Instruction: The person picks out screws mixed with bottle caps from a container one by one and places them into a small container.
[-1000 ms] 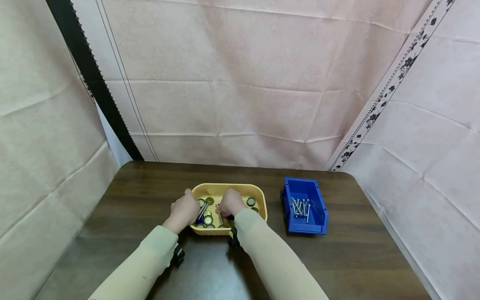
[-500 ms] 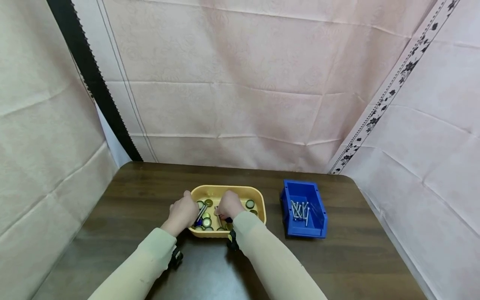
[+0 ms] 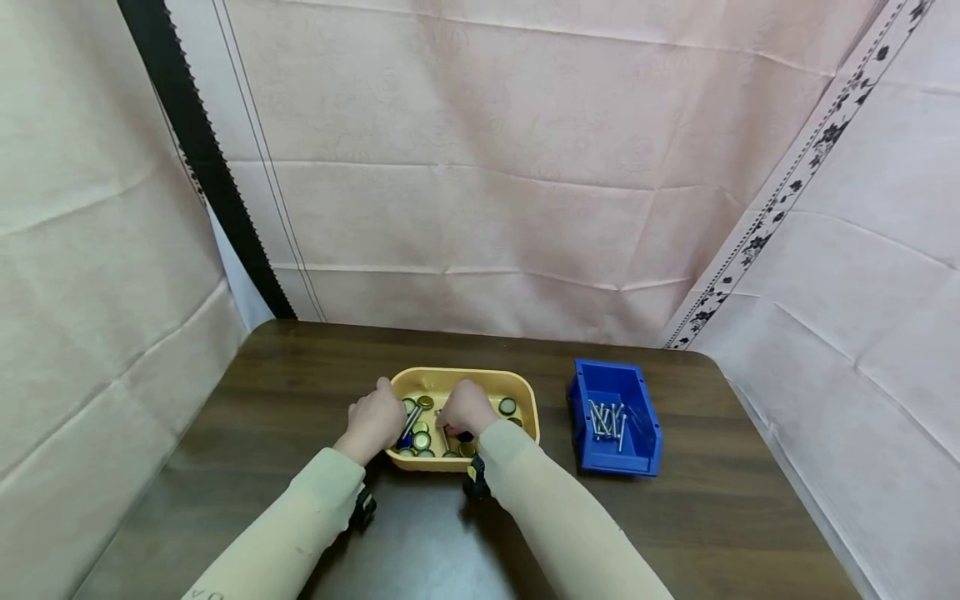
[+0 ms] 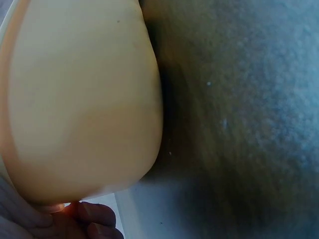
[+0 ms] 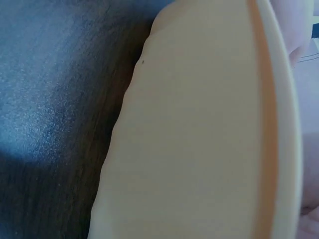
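Observation:
A yellow plastic tray (image 3: 517, 385) stands on the table in front of the person, holding several bottle caps (image 3: 422, 440) and a few metal bolts. The left hand (image 3: 374, 422) grips the tray's left end; in the left wrist view its curled fingers (image 4: 97, 214) show at the tray's lower corner. A bolt (image 3: 411, 420) and something dark blue (image 3: 406, 442) lie in the tray by that hand. Bent down into the middle of the tray, the right hand (image 3: 467, 407) has its fingertips beside another bolt (image 3: 442, 433). Whether it pinches that bolt I cannot tell.
To the right of the tray stands a blue bin (image 3: 621, 467) with several bolts (image 3: 607, 419) in it. The dark wooden table (image 3: 720, 500) is bordered by pale cloth (image 3: 480, 208) at the back and sides. A black device (image 3: 476, 481) sits at the right wrist.
The head view has shifted slightly, so everything appears a little further right. Both hands and the tray stay nearly where they were.

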The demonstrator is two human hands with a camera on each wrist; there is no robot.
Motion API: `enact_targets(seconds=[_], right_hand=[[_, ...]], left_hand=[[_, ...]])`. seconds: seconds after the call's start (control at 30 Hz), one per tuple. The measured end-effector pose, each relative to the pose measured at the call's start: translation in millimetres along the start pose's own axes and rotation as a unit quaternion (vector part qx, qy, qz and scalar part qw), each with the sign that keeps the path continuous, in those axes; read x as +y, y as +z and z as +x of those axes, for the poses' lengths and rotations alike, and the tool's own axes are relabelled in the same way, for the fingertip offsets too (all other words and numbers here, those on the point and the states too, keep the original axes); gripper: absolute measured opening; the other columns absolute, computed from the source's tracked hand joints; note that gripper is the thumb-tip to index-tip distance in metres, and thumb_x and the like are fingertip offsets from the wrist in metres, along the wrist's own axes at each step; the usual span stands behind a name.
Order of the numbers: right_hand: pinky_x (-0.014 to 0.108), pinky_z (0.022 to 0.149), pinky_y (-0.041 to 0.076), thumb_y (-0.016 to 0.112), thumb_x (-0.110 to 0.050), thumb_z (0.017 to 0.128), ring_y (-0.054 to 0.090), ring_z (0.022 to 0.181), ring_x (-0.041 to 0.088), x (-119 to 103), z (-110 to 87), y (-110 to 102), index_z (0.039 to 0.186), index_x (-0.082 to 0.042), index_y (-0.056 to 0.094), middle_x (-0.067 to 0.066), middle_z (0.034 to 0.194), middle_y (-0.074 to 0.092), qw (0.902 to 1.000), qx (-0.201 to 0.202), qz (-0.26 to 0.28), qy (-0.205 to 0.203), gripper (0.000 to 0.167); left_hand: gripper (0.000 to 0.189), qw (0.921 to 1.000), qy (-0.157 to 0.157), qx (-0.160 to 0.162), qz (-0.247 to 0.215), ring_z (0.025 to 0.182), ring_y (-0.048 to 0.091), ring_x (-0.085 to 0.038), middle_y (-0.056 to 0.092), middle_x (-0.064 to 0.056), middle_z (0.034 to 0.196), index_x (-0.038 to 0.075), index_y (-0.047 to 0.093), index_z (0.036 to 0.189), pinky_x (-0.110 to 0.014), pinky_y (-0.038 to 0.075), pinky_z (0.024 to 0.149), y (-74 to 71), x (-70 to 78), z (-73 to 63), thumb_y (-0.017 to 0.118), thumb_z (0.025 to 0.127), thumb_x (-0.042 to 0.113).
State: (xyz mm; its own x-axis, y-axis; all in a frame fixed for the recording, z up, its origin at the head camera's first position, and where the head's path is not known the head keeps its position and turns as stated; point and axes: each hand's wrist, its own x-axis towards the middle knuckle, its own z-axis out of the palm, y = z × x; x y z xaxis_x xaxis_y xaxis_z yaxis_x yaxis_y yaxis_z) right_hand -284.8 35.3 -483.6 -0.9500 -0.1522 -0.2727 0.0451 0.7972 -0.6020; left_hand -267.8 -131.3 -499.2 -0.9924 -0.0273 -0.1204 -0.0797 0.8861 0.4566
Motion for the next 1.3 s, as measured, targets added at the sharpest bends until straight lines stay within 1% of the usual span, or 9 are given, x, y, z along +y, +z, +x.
enact_targets(seconds=[0.1,0.2,0.33,0.47,0.57,0.63,0.87,1.13,1.3], right_hand=[[0.03,0.052,0.05,0.072,-0.008,0.083,0.066,0.055,0.022,2,-0.8,-2,0.053,-0.008,0.058,0.011,0.061,0.066,0.9999,-0.001,0.007,-0.011,0.034],[0.028,0.044,0.04,0.068,-0.01,0.085,0.052,0.042,0.017,5,-2.0,-8,0.047,-0.013,0.049,0.008,0.052,0.059,0.9992,-0.005,0.036,-0.016,0.043],[0.029,0.048,0.035,0.064,-0.01,0.086,0.038,0.042,0.016,7,-6.5,-22,0.048,-0.012,0.046,0.004,0.049,0.048,0.9949,-0.01,0.098,-0.024,0.042],[0.034,0.064,0.051,0.064,-0.007,0.085,0.059,0.059,0.019,10,-12.1,-37,0.061,-0.004,0.058,0.005,0.068,0.063,0.9891,-0.007,0.142,-0.038,0.025],[0.043,0.076,0.054,0.065,-0.008,0.088,0.067,0.077,0.026,14,-13.7,-48,0.074,0.001,0.063,0.01,0.088,0.068,0.9854,-0.005,0.164,-0.045,0.017],[0.046,0.079,0.053,0.066,-0.009,0.089,0.067,0.079,0.029,16,-14.4,-55,0.079,0.003,0.064,0.012,0.093,0.067,0.9834,-0.003,0.175,-0.045,0.016],[0.047,0.08,0.052,0.065,-0.013,0.09,0.067,0.076,0.022,30,-18.5,-74,0.086,-0.001,0.065,0.009,0.094,0.065,0.9834,0.01,0.18,-0.021,0.013],[0.046,0.08,0.052,0.066,-0.015,0.09,0.065,0.081,0.029,48,-25.9,-91,0.091,-0.003,0.065,0.011,0.09,0.064,0.9827,0.027,0.183,-0.007,0.012],[0.041,0.077,0.054,0.066,-0.012,0.088,0.067,0.082,0.028,63,-33.2,-108,0.097,0.002,0.065,0.015,0.095,0.064,0.9768,0.039,0.21,-0.001,0.016]], left_hand=[[0.046,1.0,-0.001,-0.004,0.001,0.067,0.055,-0.031,0.06,-0.017,0.079,-0.01,0.034,0.131,-0.053,0.038,0.081,0.9,-0.5,0.1,0.044,0.098,0.02],[0.045,1.0,-0.001,-0.005,0.0,0.067,0.055,-0.031,0.059,-0.016,0.077,-0.01,0.033,0.131,-0.053,0.038,0.081,2.3,-1.6,1.1,0.043,0.098,0.02],[0.044,1.0,-0.002,0.0,0.002,0.066,0.055,-0.031,0.059,-0.016,0.076,-0.009,0.034,0.129,-0.053,0.038,0.081,4.4,-3.7,2.7,0.043,0.098,0.02],[0.044,1.0,0.0,-0.004,-0.001,0.067,0.055,-0.031,0.06,-0.016,0.078,-0.01,0.034,0.13,-0.053,0.038,0.081,4.6,-3.8,2.7,0.043,0.097,0.019],[0.044,1.0,0.002,-0.004,-0.003,0.067,0.055,-0.03,0.06,-0.016,0.078,-0.01,0.034,0.13,-0.053,0.038,0.082,2.8,-3.0,2.4,0.043,0.097,0.019],[0.044,1.0,0.003,0.0,-0.003,0.067,0.055,-0.031,0.06,-0.017,0.078,-0.01,0.035,0.13,-0.053,0.038,0.082,1.2,-2.2,2.5,0.043,0.097,0.019],[0.04,1.0,0.003,0.006,0.003,0.073,0.057,-0.034,0.061,-0.018,0.081,-0.009,0.038,0.126,-0.054,0.038,0.083,-1.6,-1.3,1.2,0.043,0.097,0.019],[0.039,1.0,0.002,0.004,0.003,0.073,0.056,-0.033,0.06,-0.017,0.079,-0.009,0.038,0.125,-0.053,0.038,0.082,-1.5,0.1,-0.9,0.042,0.097,0.018],[0.039,1.0,0.0,0.002,-0.001,0.075,0.057,-0.034,0.06,-0.017,0.08,-0.008,0.038,0.125,-0.054,0.038,0.082,-2.1,0.8,-1.3,0.042,0.097,0.018]])
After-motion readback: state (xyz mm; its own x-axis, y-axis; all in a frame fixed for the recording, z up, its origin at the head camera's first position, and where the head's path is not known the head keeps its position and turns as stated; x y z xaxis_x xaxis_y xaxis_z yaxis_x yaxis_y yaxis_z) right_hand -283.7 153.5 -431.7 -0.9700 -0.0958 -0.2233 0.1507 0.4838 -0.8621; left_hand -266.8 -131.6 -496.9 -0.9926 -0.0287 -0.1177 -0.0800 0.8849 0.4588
